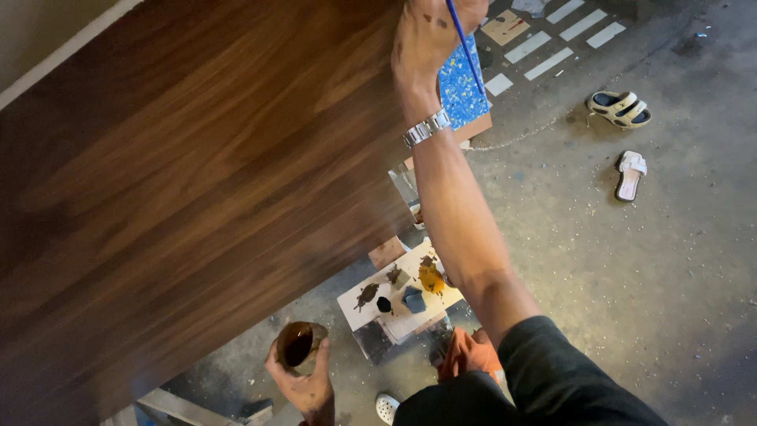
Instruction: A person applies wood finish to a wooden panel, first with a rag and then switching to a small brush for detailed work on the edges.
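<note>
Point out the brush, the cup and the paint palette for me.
brush (467, 49), head view, on its blue handle.
cup (299, 345), head view, on the dark liquid inside.
paint palette (355, 309), head view, on a bare white part.

Below you, a white palette board (371, 304) is lying on the grey concrete floor (670, 276), dotted with brown, black, yellow and grey-blue paint blobs. Just beside its near corner, an orange cloth (467, 353) is sitting crumpled. Toward the far edge of the floor, a blue speckled panel (461, 91) is resting on a brown board, with several white strips (552, 51) lying in a row beyond it. Well apart from those, toward the right edge, two pale sandals are lying separately: one (620, 108) with dark insoles, the other (630, 175) turned on its side. A white shoe (386, 408) is peeking in at the near edge.
</note>
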